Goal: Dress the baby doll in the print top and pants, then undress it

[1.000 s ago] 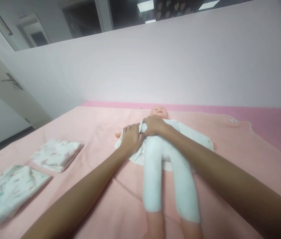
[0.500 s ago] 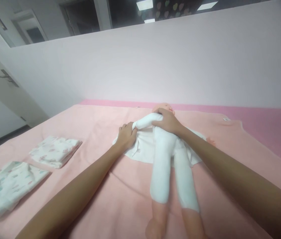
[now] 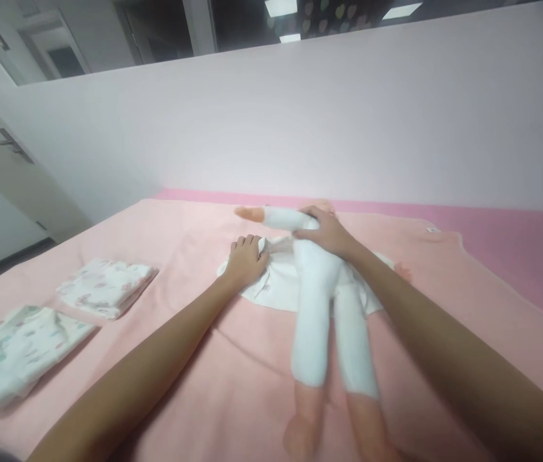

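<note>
A doll (image 3: pixel 312 308) in white covering lies on its back with its legs toward me. Its head is mostly hidden behind my right hand (image 3: pixel 327 232), which is closed round the doll's upper arm at the shoulder. The doll's arm (image 3: pixel 284 219) stretches to the left, its bare hand raised clear of the cloth. Under the doll a white garment (image 3: pixel 281 282) lies spread out. My left hand (image 3: pixel 248 260) pinches the left part of this garment, a small fold of it showing by the thumb.
Two folded patterned cloths, one with pink prints (image 3: pixel 105 287) and one with green prints (image 3: pixel 21 353), lie at the left. A pink blanket (image 3: pixel 180 385) covers the surface. Behind it rises a pale wall (image 3: pixel 348 122); a door (image 3: pixel 16 173) stands at the far left.
The doll's left-pointing arm has come out of the white garment, and its hand now shows. My left hand keeps its hold on the fabric; my right hand has barely moved.
</note>
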{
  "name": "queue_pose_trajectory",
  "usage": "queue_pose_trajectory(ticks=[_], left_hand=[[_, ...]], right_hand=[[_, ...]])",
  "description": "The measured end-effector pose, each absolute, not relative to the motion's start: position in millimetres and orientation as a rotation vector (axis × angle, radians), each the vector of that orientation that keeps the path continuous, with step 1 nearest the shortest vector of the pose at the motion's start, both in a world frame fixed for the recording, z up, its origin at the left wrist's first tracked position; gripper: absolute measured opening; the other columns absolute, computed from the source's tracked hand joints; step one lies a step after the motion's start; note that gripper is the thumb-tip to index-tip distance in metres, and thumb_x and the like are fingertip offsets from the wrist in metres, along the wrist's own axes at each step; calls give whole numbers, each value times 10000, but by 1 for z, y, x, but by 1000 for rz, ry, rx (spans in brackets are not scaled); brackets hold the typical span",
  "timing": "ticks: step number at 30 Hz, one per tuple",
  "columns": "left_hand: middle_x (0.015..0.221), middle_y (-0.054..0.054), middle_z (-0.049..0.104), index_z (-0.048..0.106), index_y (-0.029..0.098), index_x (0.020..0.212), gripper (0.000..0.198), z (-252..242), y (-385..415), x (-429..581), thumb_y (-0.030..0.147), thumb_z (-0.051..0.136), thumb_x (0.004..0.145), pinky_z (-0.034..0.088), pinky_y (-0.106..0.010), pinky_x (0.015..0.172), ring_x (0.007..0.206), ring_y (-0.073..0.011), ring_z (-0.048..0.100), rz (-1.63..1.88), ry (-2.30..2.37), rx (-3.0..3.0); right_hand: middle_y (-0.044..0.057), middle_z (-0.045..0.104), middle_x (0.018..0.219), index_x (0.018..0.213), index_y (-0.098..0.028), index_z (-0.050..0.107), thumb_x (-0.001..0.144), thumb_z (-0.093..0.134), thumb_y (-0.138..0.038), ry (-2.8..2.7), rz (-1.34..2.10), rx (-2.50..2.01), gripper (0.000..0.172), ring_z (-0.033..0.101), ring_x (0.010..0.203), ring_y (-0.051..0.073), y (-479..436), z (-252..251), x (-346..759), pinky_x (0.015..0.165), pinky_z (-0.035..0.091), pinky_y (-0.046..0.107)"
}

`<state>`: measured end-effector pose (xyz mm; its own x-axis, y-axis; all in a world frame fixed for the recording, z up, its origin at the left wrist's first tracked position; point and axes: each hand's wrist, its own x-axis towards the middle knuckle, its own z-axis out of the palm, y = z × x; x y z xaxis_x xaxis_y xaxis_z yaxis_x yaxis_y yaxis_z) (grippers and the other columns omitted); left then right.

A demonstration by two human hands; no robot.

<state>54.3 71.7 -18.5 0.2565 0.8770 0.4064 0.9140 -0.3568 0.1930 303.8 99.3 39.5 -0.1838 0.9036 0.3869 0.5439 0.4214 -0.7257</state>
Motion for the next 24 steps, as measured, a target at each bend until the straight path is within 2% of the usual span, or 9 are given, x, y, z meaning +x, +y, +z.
queue_pose_trajectory(ticks=[4, 8, 12, 14, 19, 22, 24], left_hand=[[1232, -126, 701, 627, 187, 1268, 365, -16, 69, 52, 339, 521, 953, 465, -516, 1010, 1168, -362, 600, -774, -1617, -2510], [1270, -96, 723, 650, 200, 1300, 387, -11, 67, 51, 387, 509, 991, 475, -489, 1054, 1198, -344, 633, -901, -1544, -2570], [1141, -81, 768, 718, 219, 1198, 422, -5, 62, 55, 482, 416, 1064, 528, -464, 928, 1093, -332, 685, -956, -1573, -2570], [1094, -87, 777, 739, 221, 1163, 435, -2, 59, 58, 472, 396, 1070, 523, -480, 910, 1058, -339, 689, -941, -1516, -2527], [1216, -108, 732, 689, 222, 1216, 340, 7, 46, 66, 354, 427, 1043, 492, -503, 1010, 1123, -314, 643, -1034, -1195, -2517], [1220, -109, 700, 679, 252, 1179, 311, 26, 38, 78, 324, 417, 1028, 470, -522, 1064, 1190, -309, 608, -1096, -1099, -2572], [1264, -100, 680, 668, 266, 1214, 336, 45, 34, 93, 327, 388, 1038, 432, -535, 1113, 1247, -312, 583, -1016, -1072, -2651]], right_hand=[[71, 676, 1242, 1188, -176, 702, 749, 781, -321, -1982, 475, -1211, 470, 596, 1173, 223, 101, 40, 272, 1098, 439, 377], [86, 680, 1210, 1092, -168, 702, 922, 575, -330, -1871, 412, -1083, 268, 614, 1124, 192, 91, 39, 277, 1053, 478, 334], [81, 682, 1225, 1146, -190, 704, 991, 465, -322, -1781, 273, -1172, 314, 616, 1125, 204, 71, 18, 325, 1039, 484, 362], [82, 685, 1230, 1207, -197, 703, 1014, 452, -333, -1788, 168, -1234, 345, 609, 1142, 217, 60, 1, 353, 1044, 477, 382], [75, 682, 1283, 1281, -210, 694, 1006, 524, -351, -1970, -81, -1285, 352, 571, 1237, 249, 47, -27, 393, 1131, 394, 428], [80, 665, 1307, 1296, -203, 683, 986, 552, -350, -1949, -131, -1325, 366, 555, 1245, 254, 47, -29, 391, 1122, 389, 419], [76, 652, 1322, 1308, -214, 678, 986, 549, -339, -1933, -155, -1336, 369, 548, 1241, 251, 46, -28, 386, 1107, 391, 409]])
